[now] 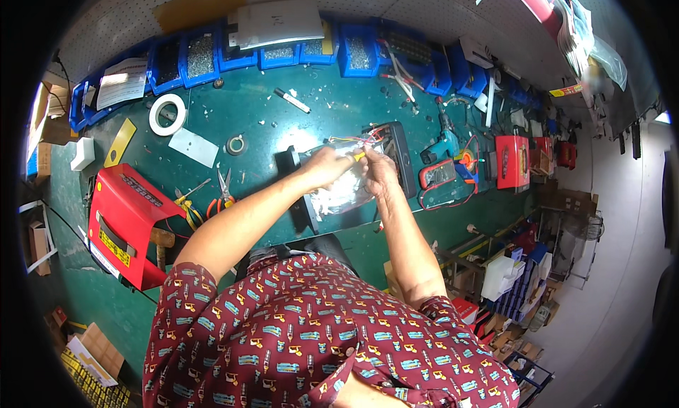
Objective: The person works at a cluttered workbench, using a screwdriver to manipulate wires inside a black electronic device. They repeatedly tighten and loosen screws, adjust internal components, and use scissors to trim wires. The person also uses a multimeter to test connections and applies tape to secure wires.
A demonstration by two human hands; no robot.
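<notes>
An opened device with a shiny metal body (338, 198) lies in front of me on the bench, between a black end panel (305, 208) on the left and another black panel (403, 157) on the right. Thin coloured wires (346, 139) rise from its far side. Above the body, my left hand (327, 167) is closed around a small yellow piece (359, 156), whose kind I cannot tell. Beside it, fingertips almost touching, my right hand (380, 171) is closed near the wires; whatever it pinches is hidden by the fingers.
Blue bins (201, 56) of small hardware line the bench's back. On the left are a red metal cover (127, 227), pliers (225, 188), a hammer (163, 244) and a white tape roll (167, 113). To the right lie a teal power drill (443, 140) and a multimeter (437, 174).
</notes>
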